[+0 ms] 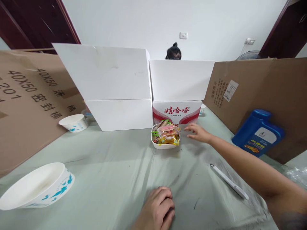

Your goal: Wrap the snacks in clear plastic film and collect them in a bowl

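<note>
My right hand (198, 132) reaches far forward over the table, fingers stretched out flat, just right of a small white tray (165, 145) heaped with wrapped snacks (168, 133). It is close to the tray but I cannot tell whether it touches it, and it holds nothing. My left hand (158, 207) rests on the pale green table cover (115, 166) near the front edge, fingers curled under, with nothing visible in it.
A white pen-like tool (229, 181) lies right of centre. White paper bowls stand at the front left (35, 187) and back left (73, 123). A blue jug (257, 132) leans at the right. White boxes (115, 86), a red-printed carton (177, 111) and cardboard sheets (263, 95) wall the table. A person's head (173, 52) shows behind.
</note>
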The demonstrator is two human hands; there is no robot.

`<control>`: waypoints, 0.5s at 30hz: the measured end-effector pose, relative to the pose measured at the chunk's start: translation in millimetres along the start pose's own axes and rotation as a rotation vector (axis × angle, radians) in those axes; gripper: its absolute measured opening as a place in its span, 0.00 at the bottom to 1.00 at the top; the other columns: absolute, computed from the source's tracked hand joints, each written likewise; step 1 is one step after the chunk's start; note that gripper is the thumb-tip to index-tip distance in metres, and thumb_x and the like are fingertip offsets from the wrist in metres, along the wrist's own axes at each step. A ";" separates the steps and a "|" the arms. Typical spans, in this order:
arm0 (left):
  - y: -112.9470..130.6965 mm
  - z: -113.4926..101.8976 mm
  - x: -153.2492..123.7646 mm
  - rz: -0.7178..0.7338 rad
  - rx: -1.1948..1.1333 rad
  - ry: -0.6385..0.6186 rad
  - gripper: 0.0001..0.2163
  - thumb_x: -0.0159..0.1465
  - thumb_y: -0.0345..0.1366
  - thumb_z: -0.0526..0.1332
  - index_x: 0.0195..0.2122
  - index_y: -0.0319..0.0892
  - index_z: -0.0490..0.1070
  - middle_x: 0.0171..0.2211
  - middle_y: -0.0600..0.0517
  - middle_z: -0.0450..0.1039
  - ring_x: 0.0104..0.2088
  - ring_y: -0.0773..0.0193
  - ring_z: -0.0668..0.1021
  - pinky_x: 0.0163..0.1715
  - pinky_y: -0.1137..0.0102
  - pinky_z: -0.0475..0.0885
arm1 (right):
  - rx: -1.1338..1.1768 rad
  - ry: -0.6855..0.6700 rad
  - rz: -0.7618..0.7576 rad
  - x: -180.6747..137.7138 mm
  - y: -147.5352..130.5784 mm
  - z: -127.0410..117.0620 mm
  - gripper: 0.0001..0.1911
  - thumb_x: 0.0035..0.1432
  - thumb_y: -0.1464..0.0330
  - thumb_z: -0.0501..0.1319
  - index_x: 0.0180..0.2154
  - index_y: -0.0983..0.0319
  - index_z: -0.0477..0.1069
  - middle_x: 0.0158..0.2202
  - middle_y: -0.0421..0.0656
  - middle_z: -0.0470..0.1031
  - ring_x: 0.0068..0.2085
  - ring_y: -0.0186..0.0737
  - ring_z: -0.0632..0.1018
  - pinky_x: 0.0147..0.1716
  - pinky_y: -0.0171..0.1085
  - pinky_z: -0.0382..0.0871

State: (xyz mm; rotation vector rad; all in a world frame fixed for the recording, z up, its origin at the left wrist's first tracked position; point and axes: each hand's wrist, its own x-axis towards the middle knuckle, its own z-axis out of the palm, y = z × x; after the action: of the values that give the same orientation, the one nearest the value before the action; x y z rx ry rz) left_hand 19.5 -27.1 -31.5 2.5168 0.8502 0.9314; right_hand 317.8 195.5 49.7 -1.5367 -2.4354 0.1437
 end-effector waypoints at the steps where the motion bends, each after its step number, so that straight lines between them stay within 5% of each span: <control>1: 0.5 -0.9 0.4 -0.003 0.003 -0.006 0.06 0.60 0.26 0.56 0.36 0.42 0.69 0.37 0.47 0.71 0.44 0.56 0.75 0.41 0.63 0.73 | 0.012 -0.023 -0.054 -0.2 -11.8 8.8 0.21 0.57 0.64 0.66 0.53 0.54 0.71 0.53 0.45 0.70 0.52 0.41 0.74 0.47 0.35 0.70; 7: 6.9 -5.1 3.9 -0.009 0.023 0.001 0.05 0.60 0.27 0.55 0.34 0.41 0.69 0.36 0.48 0.72 0.43 0.56 0.75 0.40 0.62 0.74 | -0.029 -0.052 -0.070 -3.6 -44.6 37.2 0.16 0.62 0.61 0.60 0.49 0.58 0.73 0.47 0.49 0.73 0.46 0.47 0.76 0.42 0.40 0.70; 15: 2.1 -2.5 -1.9 0.002 0.040 -0.026 0.07 0.60 0.26 0.56 0.36 0.42 0.70 0.38 0.46 0.72 0.45 0.54 0.75 0.43 0.60 0.74 | -0.133 -0.049 0.150 -75.7 12.6 -1.6 0.15 0.64 0.63 0.56 0.49 0.58 0.72 0.51 0.47 0.75 0.49 0.46 0.76 0.42 0.37 0.67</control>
State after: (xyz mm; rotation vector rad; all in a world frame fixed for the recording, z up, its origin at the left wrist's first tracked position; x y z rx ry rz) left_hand 17.6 -29.7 -29.6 2.5579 0.8667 0.8888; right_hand 360.2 132.9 36.1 -1.7934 -2.4091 0.0493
